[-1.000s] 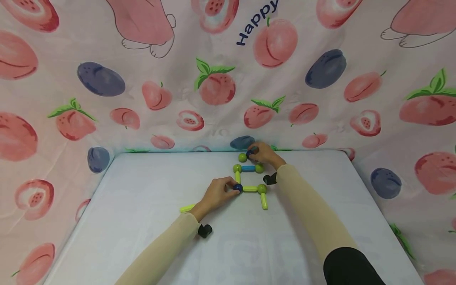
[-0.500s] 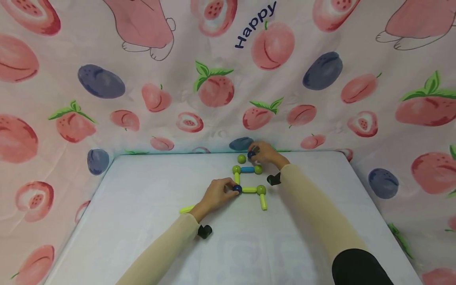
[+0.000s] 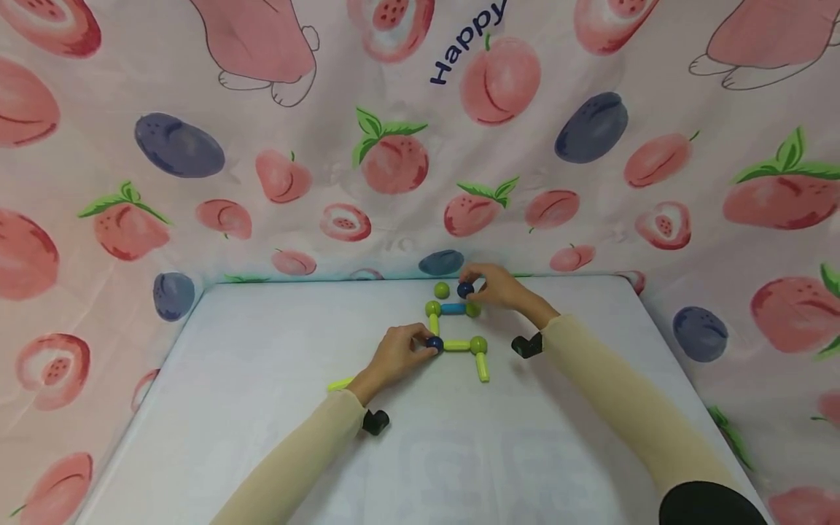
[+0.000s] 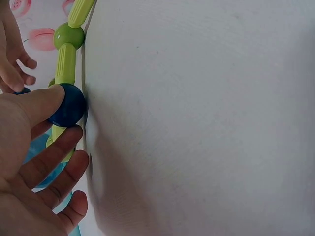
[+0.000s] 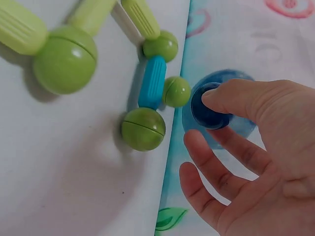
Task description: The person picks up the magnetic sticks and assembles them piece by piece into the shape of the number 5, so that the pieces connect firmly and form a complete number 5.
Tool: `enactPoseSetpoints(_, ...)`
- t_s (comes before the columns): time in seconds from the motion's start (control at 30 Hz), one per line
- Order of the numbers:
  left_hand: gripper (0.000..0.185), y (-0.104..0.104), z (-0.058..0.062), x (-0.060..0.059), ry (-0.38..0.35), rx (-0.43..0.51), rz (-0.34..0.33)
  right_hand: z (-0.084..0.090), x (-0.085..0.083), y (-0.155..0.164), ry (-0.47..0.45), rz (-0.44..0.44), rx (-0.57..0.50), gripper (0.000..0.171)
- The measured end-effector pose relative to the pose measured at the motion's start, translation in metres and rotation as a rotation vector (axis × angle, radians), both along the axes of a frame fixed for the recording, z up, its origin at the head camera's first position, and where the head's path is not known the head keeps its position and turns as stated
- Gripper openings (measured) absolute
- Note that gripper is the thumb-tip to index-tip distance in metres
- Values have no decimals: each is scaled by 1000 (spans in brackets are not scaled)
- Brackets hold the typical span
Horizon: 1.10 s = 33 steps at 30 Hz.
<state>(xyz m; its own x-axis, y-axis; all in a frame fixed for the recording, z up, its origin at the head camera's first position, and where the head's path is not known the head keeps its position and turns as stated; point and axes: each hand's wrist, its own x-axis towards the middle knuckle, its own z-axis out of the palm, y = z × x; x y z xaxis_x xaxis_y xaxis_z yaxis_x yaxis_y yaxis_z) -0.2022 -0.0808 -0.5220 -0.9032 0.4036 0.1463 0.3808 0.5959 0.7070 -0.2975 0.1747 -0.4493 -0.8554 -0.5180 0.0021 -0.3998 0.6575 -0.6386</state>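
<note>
A flat frame of green balls and short sticks lies on the pale table (image 3: 262, 408) toward the back. My left hand (image 3: 423, 347) pinches the dark blue ball (image 3: 434, 343) (image 4: 67, 104) at the frame's near left corner, thumb on top. A yellow-green stick (image 3: 457, 345) links it to a green ball (image 3: 478, 345). My right hand (image 3: 474, 289) (image 5: 209, 115) holds a second dark blue ball (image 3: 465, 290) (image 5: 205, 109) just behind the blue stick (image 3: 453, 309) (image 5: 152, 82), beside a loose green ball (image 3: 442, 290) (image 5: 176, 91).
One loose yellow-green stick (image 3: 340, 383) lies left of my left wrist, partly hidden. Fruit-printed cloth (image 3: 394, 160) hangs right behind the table's far edge and along both sides.
My right hand has brought its dark blue ball slightly nearer, close to the loose green ball, and the forearm has swung right. The left hand stays on its ball.
</note>
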Motion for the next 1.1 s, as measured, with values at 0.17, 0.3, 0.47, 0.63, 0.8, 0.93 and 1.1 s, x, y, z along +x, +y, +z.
enactPoseSetpoints(0.17, 21, 1, 3, -2, -10, 0, 4, 6, 16, 6, 26, 40, -45, 30)
enactPoseSetpoints(0.3, 20, 1, 4, -3, -26, -4, 10, 7, 28, 11, 47, 48, -54, 30)
enactPoseSetpoints(0.47, 20, 1, 3, -2, -33, -4, 11, 8, 45, 17, 27, 47, -87, 31)
enactPoseSetpoints(0.63, 20, 1, 3, 0, -14, -6, 20, 5, 62, 24, -11, 38, -104, 31)
enactPoseSetpoints(0.8, 20, 1, 3, 1, 0, -7, 19, 1, 77, 32, -14, 20, -102, 32)
enactPoseSetpoints(0.93, 21, 2, 3, 0, -9, -1, 17, -3, 88, 38, -12, -1, -109, 32)
enactPoseSetpoints(1.1, 20, 2, 3, 0, -11, 7, 9, -11, 104, 45, -50, -16, -146, 32)
